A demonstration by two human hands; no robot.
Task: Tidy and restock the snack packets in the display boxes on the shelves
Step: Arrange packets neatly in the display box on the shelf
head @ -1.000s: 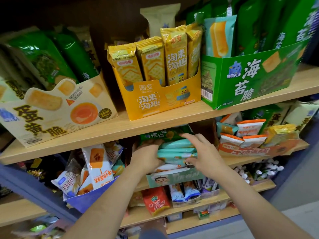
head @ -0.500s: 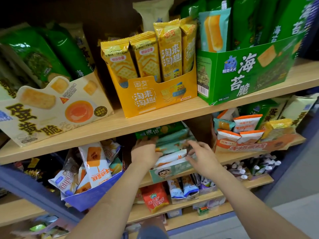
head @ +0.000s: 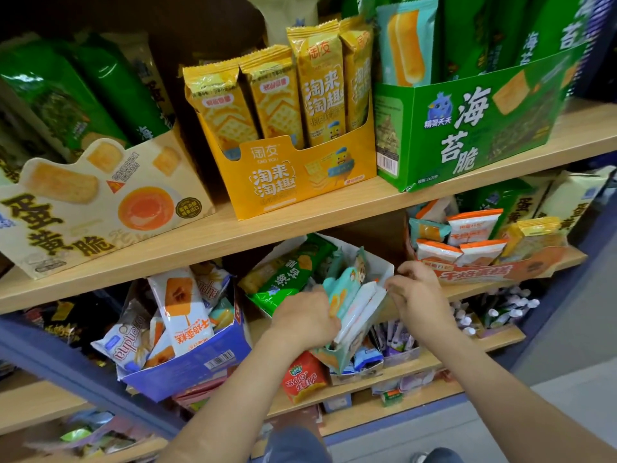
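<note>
Tipped forward now, the box (head: pixel 384 266) leans out from the second shelf (head: pixel 474 291), and the teal packets (head: pixel 347 292) that lay flat a moment ago stand on edge inside it. My left hand (head: pixel 305 320) curls round their near side; my right hand (head: pixel 417 292) pinches the box's right wall. Straightening this box looks nearly done, though a green packet (head: pixel 290 275) lies askew behind them.

Wooden shelf (head: pixel 300 226) carries a row — cream box (head: pixel 100 198), yellow box (head: pixel 300 177), green box (head: pixel 467 135) — side by side.
</note>
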